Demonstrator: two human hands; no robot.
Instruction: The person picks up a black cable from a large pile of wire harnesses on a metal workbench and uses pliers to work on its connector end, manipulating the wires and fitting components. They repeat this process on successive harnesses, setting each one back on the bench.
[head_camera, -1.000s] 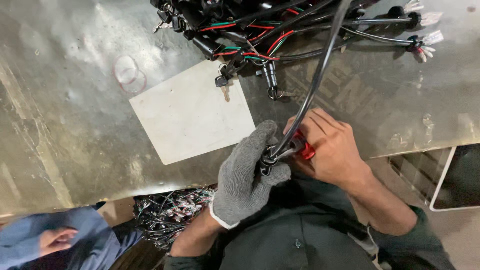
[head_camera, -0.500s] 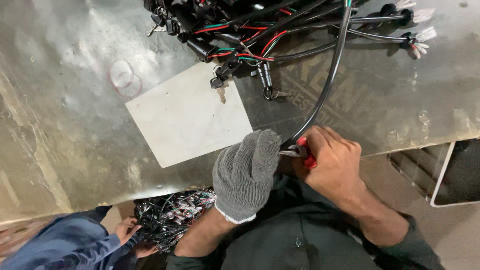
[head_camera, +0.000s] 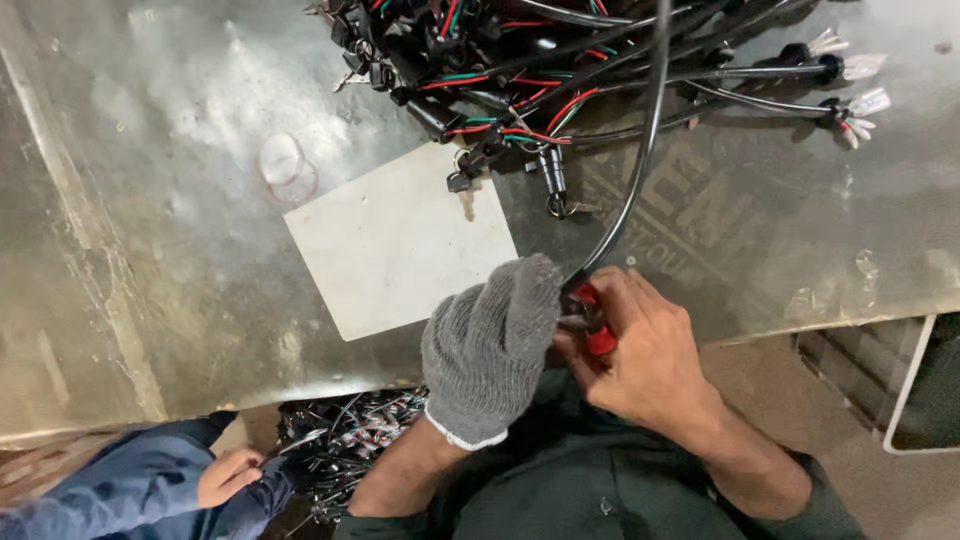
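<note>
My left hand (head_camera: 492, 345), in a grey knit glove, is closed around the near end of a black cable (head_camera: 640, 170) at the table's front edge. My bare right hand (head_camera: 640, 350) grips a red-handled tool (head_camera: 597, 335) pressed against that same cable end, right beside the glove. The cable runs up and away into a tangled pile of black wire harnesses (head_camera: 540, 70) with red and green wires at the back of the metal table (head_camera: 150, 200). The cable tip itself is hidden between my hands.
A white sheet (head_camera: 400, 240) lies flat on the table left of my hands. White connectors (head_camera: 850, 85) stick out at the back right. Below the table edge sits a heap of wires (head_camera: 340, 440); another person's hand in a blue sleeve (head_camera: 225, 478) reaches beside it.
My hands stay together on the cable end with only slight shifts. The other person in blue at the lower left has moved their hand toward the heap of wires.
</note>
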